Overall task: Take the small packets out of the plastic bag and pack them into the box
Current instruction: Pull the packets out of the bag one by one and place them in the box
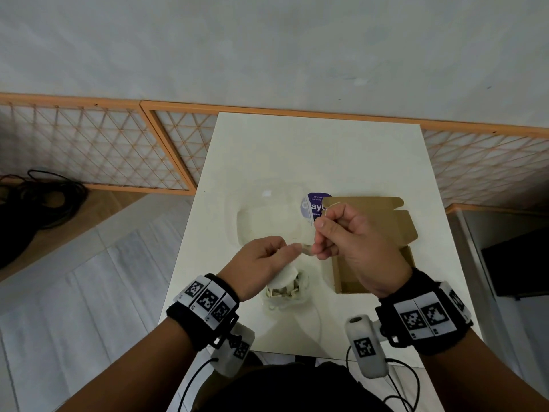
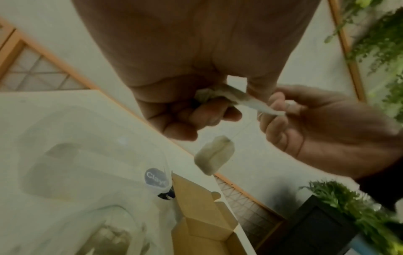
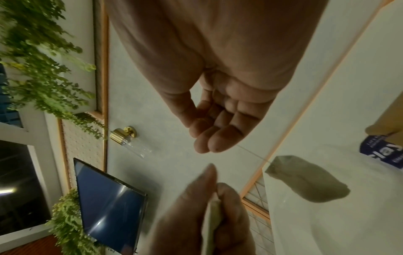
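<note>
An open cardboard box [image 1: 344, 281] lies on the white table [image 1: 297, 150], under my right hand [image 1: 326, 233]. Left of it lies the clear plastic bag [image 1: 267, 215] with a purple label [image 1: 315, 203]; several packets [image 1: 285, 288] bunch at its near end. My left hand [image 1: 267, 260] curls round a small white packet [image 2: 218, 96]. My right hand [image 2: 294, 120] pinches a thin thread, and a second packet [image 2: 214, 155] dangles from it in the air above the box [image 2: 205, 220]. That hanging packet [image 3: 305, 179] shows in the right wrist view too.
A lattice screen with an orange frame [image 1: 118, 150] runs behind the table. Black cables [image 1: 38, 203] lie on the floor at the left, and a dark unit [image 1: 517, 263] stands at the right. The far half of the table is bare.
</note>
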A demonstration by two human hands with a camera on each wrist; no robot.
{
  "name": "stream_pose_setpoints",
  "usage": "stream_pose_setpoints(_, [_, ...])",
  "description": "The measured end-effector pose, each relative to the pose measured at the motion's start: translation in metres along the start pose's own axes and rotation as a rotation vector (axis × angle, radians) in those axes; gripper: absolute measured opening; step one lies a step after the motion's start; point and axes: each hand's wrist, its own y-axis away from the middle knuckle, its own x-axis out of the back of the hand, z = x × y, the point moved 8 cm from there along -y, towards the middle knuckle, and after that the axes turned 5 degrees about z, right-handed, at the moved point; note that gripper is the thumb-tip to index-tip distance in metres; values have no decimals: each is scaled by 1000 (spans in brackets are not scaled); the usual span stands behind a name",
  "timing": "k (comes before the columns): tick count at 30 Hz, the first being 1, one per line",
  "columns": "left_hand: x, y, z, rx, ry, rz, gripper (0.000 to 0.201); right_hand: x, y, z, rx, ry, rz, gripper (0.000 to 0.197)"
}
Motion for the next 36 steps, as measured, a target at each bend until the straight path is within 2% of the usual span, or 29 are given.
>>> stream_pose_setpoints(2, [2, -1, 6, -56, -78, 26, 32, -2, 3, -12, 16, 12, -20, 9])
stream_pose_setpoints(4, [-3, -2, 13, -124, -203, -3, 62, -4, 7, -26, 30, 14, -44, 10])
stream_pose_setpoints(5, [-6, -3, 16, -161, -263, -16, 70, -6, 10, -34, 38, 9, -59, 13])
stream_pose_setpoints(6, [-9, -4, 22, -211, -309, -21, 65, -8, 13, -41, 48, 7, -74, 17])
stream_pose_setpoints(9, [-17, -5, 32, -284, -334, -38, 27, -8, 20, -62, 87, 24, -99, 21])
stream_pose_setpoints(12, [-20, -4, 36, -289, -245, -55, 21, 1, 19, -77, 131, 25, -71, 20])
stream_pose_setpoints(15, [-24, 5, 47, -333, -257, -100, 16, 18, 6, -78, 125, 35, 16, 18])
stream_pose_setpoints(19, [-27, 15, 61, -407, -322, -141, 16, 37, -17, -45, -7, 87, 65, 11])
stream_pose_setpoints(22, [-24, 15, 64, -415, -318, -128, 16, 43, -18, -15, -136, 191, 68, 17])
stream_pose_setpoints(24, [-21, 13, 62, -403, -333, -125, 18, 46, -14, -2, -170, 319, 92, 18])
stream_pose_setpoints(28, [-15, 7, 53, -349, -336, -130, 20, 49, -3, -7, -89, 527, 161, 22])
stream_pose_setpoints(32, [-13, 2, 48, -283, -303, -159, 20, 27, 11, -23, 4, 441, 7, 38])
stream_pose_setpoints(36, [-9, -2, 52, -266, -247, -142, 21, 14, 15, -21, 58, 486, -37, 21])
